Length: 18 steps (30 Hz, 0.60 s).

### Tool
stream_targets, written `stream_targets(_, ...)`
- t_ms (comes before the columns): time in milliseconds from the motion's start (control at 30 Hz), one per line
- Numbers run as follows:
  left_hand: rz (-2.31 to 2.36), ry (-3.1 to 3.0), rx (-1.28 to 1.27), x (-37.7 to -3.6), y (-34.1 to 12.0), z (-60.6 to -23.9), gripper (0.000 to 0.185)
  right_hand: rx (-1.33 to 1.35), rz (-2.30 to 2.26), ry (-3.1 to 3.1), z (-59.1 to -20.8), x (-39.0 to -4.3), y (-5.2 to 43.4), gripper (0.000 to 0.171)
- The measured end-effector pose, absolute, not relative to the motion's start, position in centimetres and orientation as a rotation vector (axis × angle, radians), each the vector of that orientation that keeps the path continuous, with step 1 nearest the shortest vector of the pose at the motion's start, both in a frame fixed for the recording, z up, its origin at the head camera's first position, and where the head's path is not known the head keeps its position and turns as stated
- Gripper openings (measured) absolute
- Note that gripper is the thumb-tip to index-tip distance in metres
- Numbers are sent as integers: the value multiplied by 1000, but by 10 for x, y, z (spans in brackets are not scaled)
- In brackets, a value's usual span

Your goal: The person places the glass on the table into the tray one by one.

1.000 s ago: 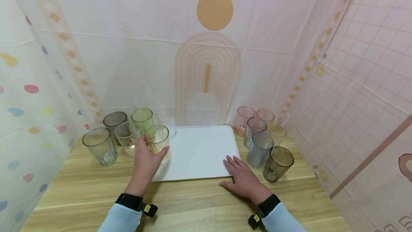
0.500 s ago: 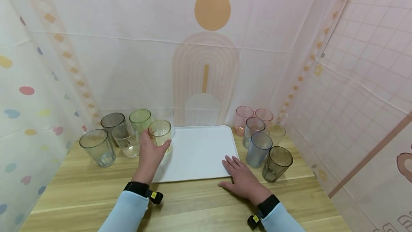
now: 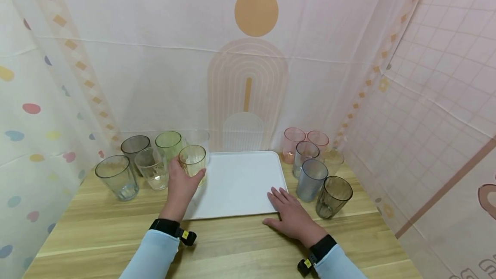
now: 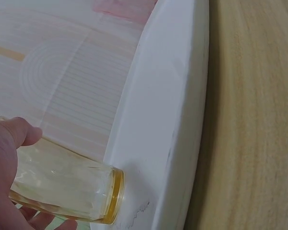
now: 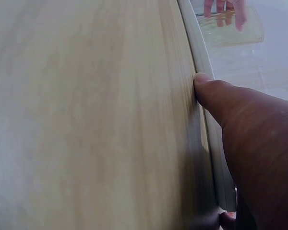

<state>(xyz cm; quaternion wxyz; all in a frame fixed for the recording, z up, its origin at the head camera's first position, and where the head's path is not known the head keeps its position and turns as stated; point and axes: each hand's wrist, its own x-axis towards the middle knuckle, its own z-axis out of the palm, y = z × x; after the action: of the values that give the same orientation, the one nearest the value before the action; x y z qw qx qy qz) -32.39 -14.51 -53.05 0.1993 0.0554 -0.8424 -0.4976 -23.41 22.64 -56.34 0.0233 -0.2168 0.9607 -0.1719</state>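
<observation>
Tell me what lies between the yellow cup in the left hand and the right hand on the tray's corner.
Only bare white tray lies between the yellow cup in the left hand and the right hand; the head view shows it.

left hand (image 3: 180, 184) curled, right hand (image 3: 291, 214) flat

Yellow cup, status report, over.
Left hand grips yellow cup over the white tray edge. Right hand flat on tray corner. Tray surface bare ahead.

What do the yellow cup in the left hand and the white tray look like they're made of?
Yellow cup: clear tinted plastic or glass, can't tell which; see-through, glossy, with a thick base in the left wrist view. White tray: probably plastic, matte and smooth, with a rounded moulded rim. Left hand grips the cup.
</observation>
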Motion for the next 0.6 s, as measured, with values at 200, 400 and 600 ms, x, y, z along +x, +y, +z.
stream_targets(200,-1391,-2377,170,-321,-146,-531,99,-680,-535,2974,-563,-234,226,90)
stream_targets(400,-1407,-2409,181,-304,-152,-532,106,-670,-522,2965,-563,-233,225,91)
stream_targets(600,-1382,-2437,183,-268,-178,-539,89,-665,-517,2963,-562,-233,225,91)
